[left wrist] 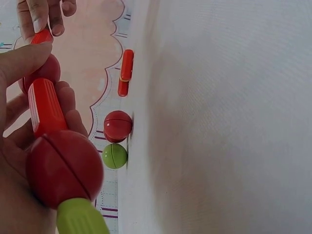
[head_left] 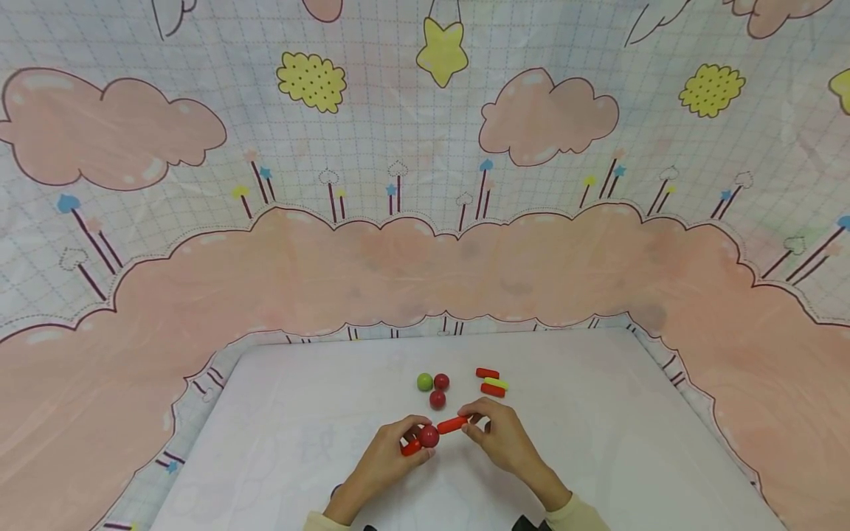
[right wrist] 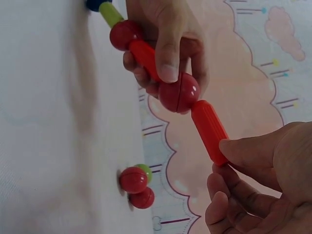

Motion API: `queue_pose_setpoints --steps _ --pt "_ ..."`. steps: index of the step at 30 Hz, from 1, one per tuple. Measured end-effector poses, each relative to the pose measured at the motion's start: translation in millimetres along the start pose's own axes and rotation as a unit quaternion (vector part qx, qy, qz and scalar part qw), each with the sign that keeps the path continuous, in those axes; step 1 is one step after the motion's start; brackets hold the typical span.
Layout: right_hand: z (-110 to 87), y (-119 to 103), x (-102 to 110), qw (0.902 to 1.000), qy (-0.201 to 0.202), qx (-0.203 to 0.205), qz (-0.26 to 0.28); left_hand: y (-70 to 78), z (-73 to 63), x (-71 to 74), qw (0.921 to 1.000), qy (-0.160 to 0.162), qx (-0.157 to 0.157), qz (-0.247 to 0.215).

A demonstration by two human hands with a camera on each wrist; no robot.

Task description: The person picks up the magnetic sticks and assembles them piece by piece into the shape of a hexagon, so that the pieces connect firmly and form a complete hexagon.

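Note:
My left hand (head_left: pixel 388 450) grips a chain of toy balls and sticks by a red stick (left wrist: pixel 46 107) and a red ball (right wrist: pixel 179 92) at the chain's front end. Behind that stick come another red ball (left wrist: pixel 64 168), a yellow-green stick (left wrist: pixel 82 217) and a dark blue ball (right wrist: pixel 94 5). Between thumb and fingers, my right hand (head_left: pixel 503 436) pinches the far end of a second red stick (right wrist: pixel 209 132). The near end of this stick meets the front red ball; whether it is seated in a hole cannot be seen.
On the white table (head_left: pixel 292 413), beyond my hands, sit a green ball (head_left: pixel 425 381) and two red balls (head_left: pixel 437 400). To their right lie two red sticks (head_left: pixel 493 390) with a yellow-green stick (head_left: pixel 496 383) between them. A patterned cloth (head_left: pixel 398 273) hangs behind the table.

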State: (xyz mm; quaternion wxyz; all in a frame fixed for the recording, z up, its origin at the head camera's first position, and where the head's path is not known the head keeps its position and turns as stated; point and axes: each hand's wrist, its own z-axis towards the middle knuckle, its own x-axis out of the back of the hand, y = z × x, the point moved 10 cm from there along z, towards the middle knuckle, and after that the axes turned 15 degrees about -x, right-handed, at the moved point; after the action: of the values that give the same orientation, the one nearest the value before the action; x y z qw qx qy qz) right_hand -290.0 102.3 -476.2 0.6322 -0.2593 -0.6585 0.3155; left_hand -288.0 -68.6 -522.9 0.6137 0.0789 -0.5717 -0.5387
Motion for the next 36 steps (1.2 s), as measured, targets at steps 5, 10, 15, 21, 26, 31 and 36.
queue_pose_setpoints --steps 5,10,15,21,26,31,36 --pt "0.6 -2 -1 1.0 -0.003 0.001 -0.001 -0.8 -0.3 -0.6 0.9999 -0.005 0.008 -0.003" --pt "1.2 -3 -2 1.0 -0.008 0.005 0.002 -1.1 -0.2 -1.3 0.9999 -0.008 0.01 -0.003" --pt "0.6 -2 -3 0.9996 -0.006 0.007 0.025 -0.1 -0.3 -0.2 1.0 -0.004 -0.001 0.007" --pt "1.1 6 -13 0.9973 -0.02 -0.008 0.07 -0.7 -1.8 -0.5 0.9996 -0.011 0.001 0.024" --pt "2.6 12 -22 0.992 -0.034 -0.023 0.119 -1.8 -2.2 0.7 0.9989 -0.012 0.005 0.044" --pt "1.7 14 -29 0.9888 -0.038 -0.024 0.142 2.6 -2.0 3.5 0.9973 0.007 -0.017 0.071" --pt "0.9 13 -37 0.9871 -0.044 -0.021 0.152 5.7 -0.7 2.4 0.9974 0.011 -0.024 0.067"
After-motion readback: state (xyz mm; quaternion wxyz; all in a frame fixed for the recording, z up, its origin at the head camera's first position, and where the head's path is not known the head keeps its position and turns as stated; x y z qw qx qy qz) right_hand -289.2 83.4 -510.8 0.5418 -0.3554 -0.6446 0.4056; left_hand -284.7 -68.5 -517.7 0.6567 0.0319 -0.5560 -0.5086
